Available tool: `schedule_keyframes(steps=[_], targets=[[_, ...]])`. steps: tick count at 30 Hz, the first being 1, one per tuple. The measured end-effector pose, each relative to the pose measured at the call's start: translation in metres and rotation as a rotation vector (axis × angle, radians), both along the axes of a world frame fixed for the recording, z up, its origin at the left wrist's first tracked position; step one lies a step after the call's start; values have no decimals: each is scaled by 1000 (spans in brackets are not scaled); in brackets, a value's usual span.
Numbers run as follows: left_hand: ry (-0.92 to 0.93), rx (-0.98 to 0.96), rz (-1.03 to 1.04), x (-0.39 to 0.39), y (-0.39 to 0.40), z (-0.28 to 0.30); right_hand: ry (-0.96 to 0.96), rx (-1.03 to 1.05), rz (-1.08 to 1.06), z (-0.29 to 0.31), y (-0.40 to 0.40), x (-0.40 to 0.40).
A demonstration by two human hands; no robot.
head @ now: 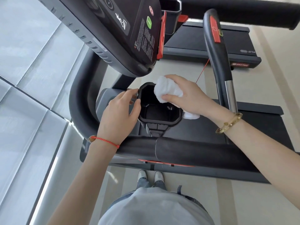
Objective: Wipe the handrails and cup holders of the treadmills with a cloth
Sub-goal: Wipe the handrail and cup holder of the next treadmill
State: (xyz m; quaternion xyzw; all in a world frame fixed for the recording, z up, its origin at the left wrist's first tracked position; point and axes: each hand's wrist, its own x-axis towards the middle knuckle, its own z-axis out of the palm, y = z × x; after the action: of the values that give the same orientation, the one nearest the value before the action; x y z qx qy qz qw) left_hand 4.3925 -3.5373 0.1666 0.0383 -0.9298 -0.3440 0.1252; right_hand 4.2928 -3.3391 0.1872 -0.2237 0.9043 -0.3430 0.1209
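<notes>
Our right hand (186,95) grips the bunched white cloth (167,90) at the far right rim of the black cup holder (159,120). Our left hand (119,114) steadies the holder's left rim, fingers curled over its edge, just above the handrail (186,151).

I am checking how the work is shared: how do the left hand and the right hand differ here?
The right hand grips the white cloth; the left hand holds no cloth. The left hand grips the cup holder rim, and the right hand is over its far side. Both wear wrist bands.
</notes>
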Motion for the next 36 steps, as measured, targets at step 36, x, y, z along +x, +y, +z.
schedule_keyframes(steps=[36], targets=[[24,17,2,3,-2,0,56,-11,71,-18,1,-5]])
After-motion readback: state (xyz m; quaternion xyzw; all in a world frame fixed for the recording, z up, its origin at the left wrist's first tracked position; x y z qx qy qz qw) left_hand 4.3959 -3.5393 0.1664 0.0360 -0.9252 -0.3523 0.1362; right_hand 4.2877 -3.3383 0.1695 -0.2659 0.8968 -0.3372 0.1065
